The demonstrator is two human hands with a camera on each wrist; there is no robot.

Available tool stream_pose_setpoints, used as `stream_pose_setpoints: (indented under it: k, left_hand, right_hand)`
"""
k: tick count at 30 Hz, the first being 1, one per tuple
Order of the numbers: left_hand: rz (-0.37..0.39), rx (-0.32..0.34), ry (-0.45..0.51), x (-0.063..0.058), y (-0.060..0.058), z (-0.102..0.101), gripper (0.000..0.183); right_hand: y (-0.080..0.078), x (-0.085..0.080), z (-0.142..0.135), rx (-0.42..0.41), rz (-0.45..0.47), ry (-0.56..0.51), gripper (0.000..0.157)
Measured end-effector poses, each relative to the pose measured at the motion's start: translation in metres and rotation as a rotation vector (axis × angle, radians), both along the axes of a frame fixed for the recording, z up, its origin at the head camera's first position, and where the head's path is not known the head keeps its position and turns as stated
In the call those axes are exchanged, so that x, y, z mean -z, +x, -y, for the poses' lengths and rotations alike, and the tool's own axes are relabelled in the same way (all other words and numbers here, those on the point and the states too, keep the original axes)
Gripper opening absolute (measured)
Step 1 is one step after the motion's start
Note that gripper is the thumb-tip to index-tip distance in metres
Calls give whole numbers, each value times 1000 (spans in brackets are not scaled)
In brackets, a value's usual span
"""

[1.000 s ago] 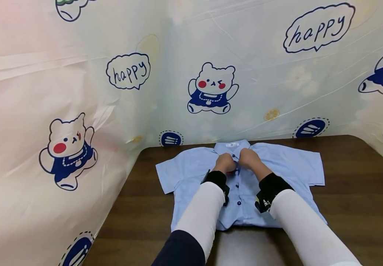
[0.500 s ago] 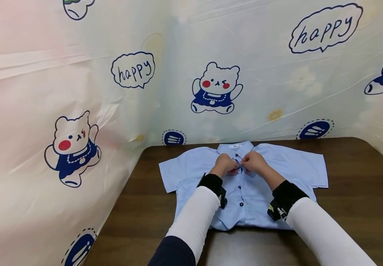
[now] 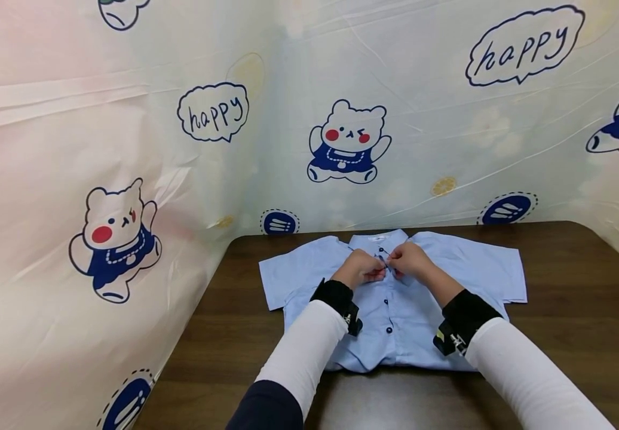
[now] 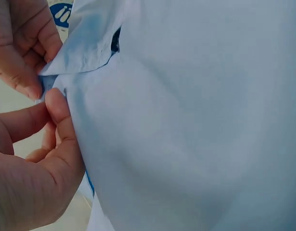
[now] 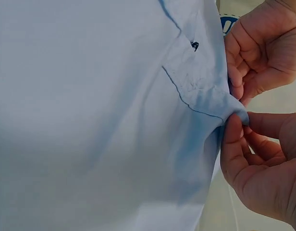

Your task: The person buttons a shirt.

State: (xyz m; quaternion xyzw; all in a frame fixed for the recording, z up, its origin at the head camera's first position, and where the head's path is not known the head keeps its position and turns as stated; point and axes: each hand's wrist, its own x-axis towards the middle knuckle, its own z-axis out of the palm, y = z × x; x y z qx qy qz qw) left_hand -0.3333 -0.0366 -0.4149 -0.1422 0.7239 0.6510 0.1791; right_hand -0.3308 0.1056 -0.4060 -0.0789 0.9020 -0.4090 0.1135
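Observation:
A light blue short-sleeved shirt lies front side up on the brown table. Its dark buttons run down the middle, one button showing plainly near the lower front. At the placket, just below the collar, my left hand pinches the shirt's edge between thumb and fingers. Opposite it, my right hand pinches a raised fold of the same placket, also seen in the right wrist view as a lifted shirt edge. The fingertips almost meet. In the left wrist view, a dark button shows within a gap in the cloth.
The wooden table extends on both sides of the shirt. Behind and to the left hangs a pale curtain printed with bears and the word "happy". The shirt's collar points to the table's far edge.
Both hands have stayed at the upper placket. The right hand and forearm have shifted right from a second ago, the left forearm a little left. The view has shifted slightly.

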Motion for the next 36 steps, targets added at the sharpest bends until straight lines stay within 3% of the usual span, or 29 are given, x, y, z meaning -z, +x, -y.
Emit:
stream_pose_setpoints:
  k: [8, 13, 17, 24, 36]
  left_hand:
    - [5, -77, 72, -1, 6, -2, 9]
    - [16, -76, 93, -1, 7, 0, 8]
    - [38, -62, 87, -2, 5, 2, 4]
    - [32, -52, 59, -2, 6, 2, 3]
    - [28, -156, 126, -6, 10, -1, 11]
  right_hand:
    - [-1, 0, 1, 31, 41, -74, 22]
    - [-2, 1, 2, 80, 118, -181, 26]
    - [-1, 2, 3, 98, 153, -207, 21]
    - [-1, 4, 0, 76, 117, -113, 17]
    - [-1, 8, -3, 36, 63, -99, 17]
